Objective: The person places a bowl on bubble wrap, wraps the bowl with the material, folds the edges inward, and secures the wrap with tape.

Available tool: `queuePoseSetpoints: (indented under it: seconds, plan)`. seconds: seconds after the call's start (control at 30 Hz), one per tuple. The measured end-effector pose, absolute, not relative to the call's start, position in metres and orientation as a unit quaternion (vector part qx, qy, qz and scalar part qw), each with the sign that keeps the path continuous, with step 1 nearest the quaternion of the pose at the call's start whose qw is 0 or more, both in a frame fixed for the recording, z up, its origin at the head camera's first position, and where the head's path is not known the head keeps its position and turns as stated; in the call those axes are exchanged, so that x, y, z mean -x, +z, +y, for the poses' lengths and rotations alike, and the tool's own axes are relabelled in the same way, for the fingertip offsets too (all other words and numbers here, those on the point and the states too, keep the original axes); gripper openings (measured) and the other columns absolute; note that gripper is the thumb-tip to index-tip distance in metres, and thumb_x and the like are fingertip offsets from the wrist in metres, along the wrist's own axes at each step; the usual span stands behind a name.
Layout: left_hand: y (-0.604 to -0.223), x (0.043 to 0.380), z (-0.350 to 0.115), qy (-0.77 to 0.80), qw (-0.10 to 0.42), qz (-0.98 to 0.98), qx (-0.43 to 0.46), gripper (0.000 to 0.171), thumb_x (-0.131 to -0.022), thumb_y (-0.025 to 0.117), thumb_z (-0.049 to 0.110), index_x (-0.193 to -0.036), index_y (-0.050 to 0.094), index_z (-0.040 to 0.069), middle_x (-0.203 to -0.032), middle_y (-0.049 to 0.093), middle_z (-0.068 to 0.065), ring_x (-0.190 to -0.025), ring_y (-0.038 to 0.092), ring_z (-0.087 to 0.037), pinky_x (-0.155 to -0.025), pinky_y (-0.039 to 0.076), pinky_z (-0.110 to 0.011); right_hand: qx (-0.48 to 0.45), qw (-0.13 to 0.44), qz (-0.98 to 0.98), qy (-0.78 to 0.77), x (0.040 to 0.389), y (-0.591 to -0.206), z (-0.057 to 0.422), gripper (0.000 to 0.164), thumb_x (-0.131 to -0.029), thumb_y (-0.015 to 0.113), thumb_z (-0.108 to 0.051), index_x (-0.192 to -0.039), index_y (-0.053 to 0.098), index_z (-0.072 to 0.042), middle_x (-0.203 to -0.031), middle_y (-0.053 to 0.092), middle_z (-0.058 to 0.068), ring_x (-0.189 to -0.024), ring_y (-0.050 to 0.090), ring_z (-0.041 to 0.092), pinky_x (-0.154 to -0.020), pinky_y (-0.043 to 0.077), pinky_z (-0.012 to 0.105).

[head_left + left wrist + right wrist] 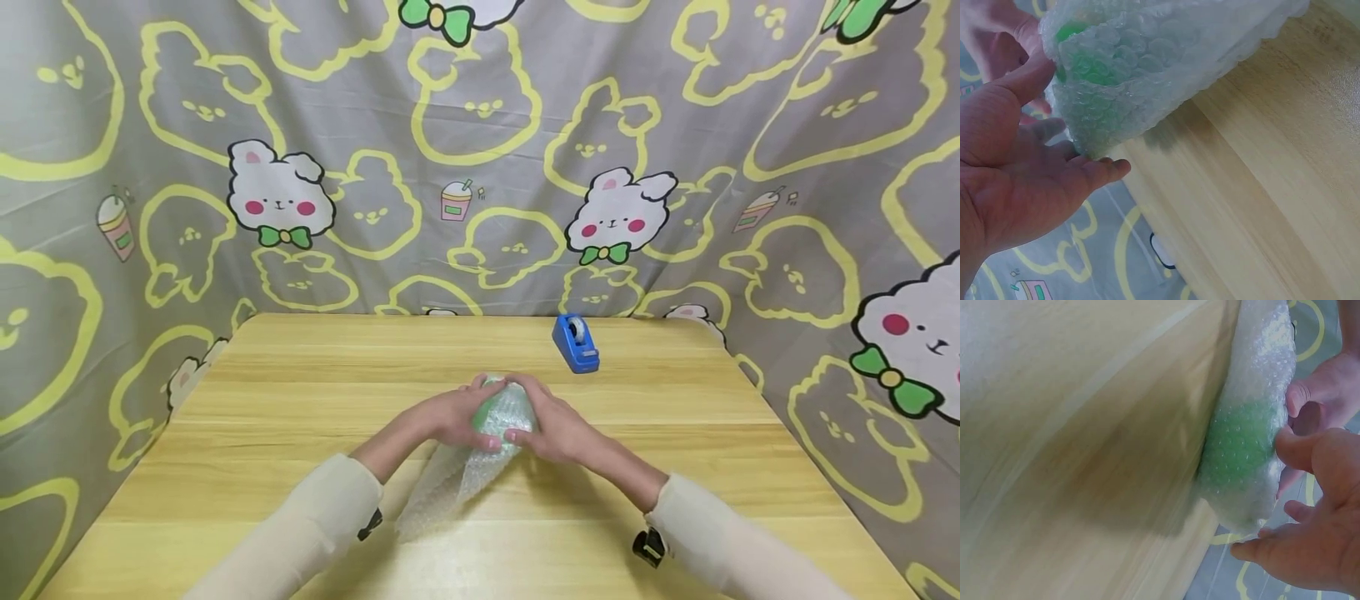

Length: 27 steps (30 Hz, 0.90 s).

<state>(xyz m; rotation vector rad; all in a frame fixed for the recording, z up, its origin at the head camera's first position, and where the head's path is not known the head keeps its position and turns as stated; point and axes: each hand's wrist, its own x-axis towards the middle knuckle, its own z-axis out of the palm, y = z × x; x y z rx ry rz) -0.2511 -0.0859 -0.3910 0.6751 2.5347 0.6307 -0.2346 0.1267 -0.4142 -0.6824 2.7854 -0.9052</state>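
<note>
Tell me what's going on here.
The left hand and right hand together hold bubble wrap with a green thing inside, over the table. What the green thing is can't be made out through the wrap, whose loose end trails nearer the viewer. A blue tape dispenser stands farther back, untouched.

The hands (459, 418) are bare, sleeves (322, 510) cream, wrist cameras (648, 547) black.

bubble wrap (474, 472): clear, 1 end trailing | green object (1239, 442): inside, showing through
</note>
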Motion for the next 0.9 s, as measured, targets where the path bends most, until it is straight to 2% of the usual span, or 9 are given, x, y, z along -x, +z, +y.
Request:
queuePoseSetpoints:
  seconds: [0.13,0.33,0.9]
  plan:
    - [-0.3902,0.2511,-0.0857,0.231,0.224,0.916,-0.241,0.093,-0.091,0.075,0.040,-0.164,0.017,0.032,-0.171,0.005,-0.019,-0.153,0.018,-0.046,-0.118,0.028,-0.065,0.239,0.054,0.922,-0.300,0.2345,-0.4148,0.1254,0.065,-0.093,0.075,-0.022,-0.149,0.041,-0.018,-0.150,0.051,0.018,-0.130,0.055,0.043,-0.105,0.047,0.062]
    - [-0.3915,0.2515,-0.0858,0.234,0.226,0.914,-0.241,0.094,-0.091,0.074,0.043,-0.164,0.017,0.029,-0.171,0.004,-0.018,-0.152,0.017,-0.048,-0.119,0.027,-0.064,0.227,0.083,0.919,-0.310,0.2352,-0.4136,0.1265,0.055,-0.095,0.072,-0.025,-0.143,0.046,-0.018,-0.141,0.058,0.021,-0.127,0.057,0.044,-0.102,0.047,0.064]
    - [-0.3900,0.2517,-0.0853,0.216,0.235,0.918,-0.236,0.094,-0.092,0.072,0.046,-0.164,0.016,0.030,-0.171,0.003,-0.017,-0.153,0.018,-0.047,-0.119,0.029,-0.063,0.224,0.080,0.915,-0.326,0.2353,-0.4197,0.1276,0.053,-0.095,0.072,-0.021,-0.142,0.047,-0.021,-0.144,0.056,0.023,-0.127,0.056,0.047,-0.102,0.046,0.066]
